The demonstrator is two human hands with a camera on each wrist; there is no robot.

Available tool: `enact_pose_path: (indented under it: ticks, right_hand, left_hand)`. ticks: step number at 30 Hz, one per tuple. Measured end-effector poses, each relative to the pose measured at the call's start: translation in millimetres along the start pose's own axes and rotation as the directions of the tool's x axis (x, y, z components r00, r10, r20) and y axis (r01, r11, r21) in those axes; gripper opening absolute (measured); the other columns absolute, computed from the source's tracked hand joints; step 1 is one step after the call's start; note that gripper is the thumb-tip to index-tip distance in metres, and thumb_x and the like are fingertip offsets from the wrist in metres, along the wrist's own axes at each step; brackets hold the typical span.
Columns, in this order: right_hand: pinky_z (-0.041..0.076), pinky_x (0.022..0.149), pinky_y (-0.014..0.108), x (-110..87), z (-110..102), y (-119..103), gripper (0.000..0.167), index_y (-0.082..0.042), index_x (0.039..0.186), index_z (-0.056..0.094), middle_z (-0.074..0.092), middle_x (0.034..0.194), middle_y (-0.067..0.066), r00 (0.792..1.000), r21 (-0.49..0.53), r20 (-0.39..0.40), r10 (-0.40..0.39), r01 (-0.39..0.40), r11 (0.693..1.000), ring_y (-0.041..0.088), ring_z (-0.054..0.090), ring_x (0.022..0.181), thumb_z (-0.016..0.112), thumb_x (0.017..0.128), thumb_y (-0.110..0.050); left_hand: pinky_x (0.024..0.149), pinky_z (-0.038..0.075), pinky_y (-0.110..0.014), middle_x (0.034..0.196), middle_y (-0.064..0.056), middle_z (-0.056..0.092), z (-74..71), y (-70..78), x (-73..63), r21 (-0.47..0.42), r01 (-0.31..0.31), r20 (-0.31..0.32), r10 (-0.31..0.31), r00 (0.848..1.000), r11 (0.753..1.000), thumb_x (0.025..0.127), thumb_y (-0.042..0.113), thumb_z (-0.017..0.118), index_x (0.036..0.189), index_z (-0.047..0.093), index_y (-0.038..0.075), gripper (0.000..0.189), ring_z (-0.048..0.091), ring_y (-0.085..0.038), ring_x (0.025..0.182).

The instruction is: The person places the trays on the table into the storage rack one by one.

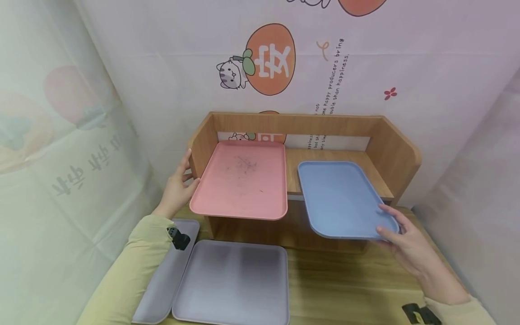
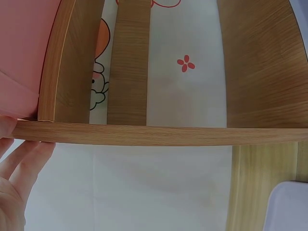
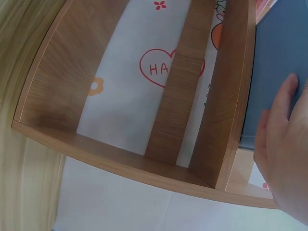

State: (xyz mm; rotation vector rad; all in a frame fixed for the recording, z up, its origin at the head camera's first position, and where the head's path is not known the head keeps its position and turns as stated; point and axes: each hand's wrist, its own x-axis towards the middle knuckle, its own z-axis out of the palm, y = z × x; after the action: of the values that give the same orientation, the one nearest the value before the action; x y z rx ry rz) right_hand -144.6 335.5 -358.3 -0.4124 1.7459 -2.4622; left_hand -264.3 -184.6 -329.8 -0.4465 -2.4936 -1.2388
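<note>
A pink tray [image 1: 243, 180] with dark marks lies on the upper level of a wooden shelf [image 1: 298, 124], its near end jutting past the front. My left hand [image 1: 177, 189] grips the shelf's left side panel, fingertips against the outer face and thumb beside the tray's edge. To the right, my right hand [image 1: 414, 243] holds a blue tray [image 1: 345, 198] by its near right corner. The blue tray overlaps the shelf's front edge, its far end over the upper board. In the right wrist view, fingers [image 3: 279, 106] lie along the blue tray's underside.
A grey tray [image 1: 235, 280] lies on the wood-patterned table [image 1: 341, 289] in front of the shelf. Another grey tray [image 1: 170, 271] is left of it, partly hidden by my left sleeve. Printed cloth [image 1: 170, 58] hangs behind the shelf and along both sides.
</note>
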Motion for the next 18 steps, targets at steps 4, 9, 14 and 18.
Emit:
enact_pose_path:
  ticks: [4,9,14,18]
  right_hand:
    - [0.056,0.081,0.022,6.6,1,-2,0.051,-0.028,0.129,0.046,-0.043,0.139,0.027,1.000,0.015,0.008,0.008,-0.008,1.000,0.003,0.058,0.102,0.043,0.094,0.010]
    - [0.055,0.083,0.023,15.9,0,-1,0.054,-0.024,0.131,0.040,-0.046,0.140,0.014,0.999,0.054,0.044,-0.020,0.018,0.998,0.004,0.057,0.103,0.045,0.092,0.013]
    - [0.055,0.083,0.021,22.0,1,-2,0.063,-0.021,0.138,0.029,-0.047,0.141,0.014,1.000,0.035,0.002,-0.007,0.006,0.999,0.006,0.059,0.099,0.048,0.090,0.015]
    - [0.054,0.083,0.018,26.4,4,-6,0.080,-0.015,0.151,0.005,-0.049,0.142,0.008,0.997,-0.011,-0.071,0.036,-0.037,0.999,0.002,0.058,0.098,0.050,0.090,0.013]
  left_hand:
    - [0.090,0.050,-0.054,0.141,-0.028,0.037,-0.2,1.5,-0.8,-0.002,-0.001,0.002,0.001,1.000,1.000,0.091,0.002,0.057,0.152,0.006,0.035,0.087,0.052,-0.049,0.117]
    - [0.090,0.050,-0.054,0.142,-0.026,0.035,-0.3,3.7,-1.6,-0.008,0.030,0.017,-0.030,0.999,1.000,0.092,0.006,0.058,0.151,0.004,0.040,0.087,0.051,-0.048,0.119]
    - [0.091,0.049,-0.054,0.142,-0.026,0.035,0.1,2.9,-1.1,-0.010,0.028,0.014,-0.028,1.000,1.000,0.092,0.005,0.058,0.151,0.004,0.039,0.087,0.050,-0.048,0.119]
    - [0.090,0.049,-0.054,0.141,-0.027,0.036,0.2,1.2,-0.1,-0.009,0.015,0.002,-0.015,1.000,1.000,0.091,0.003,0.058,0.152,0.006,0.037,0.087,0.051,-0.048,0.118]
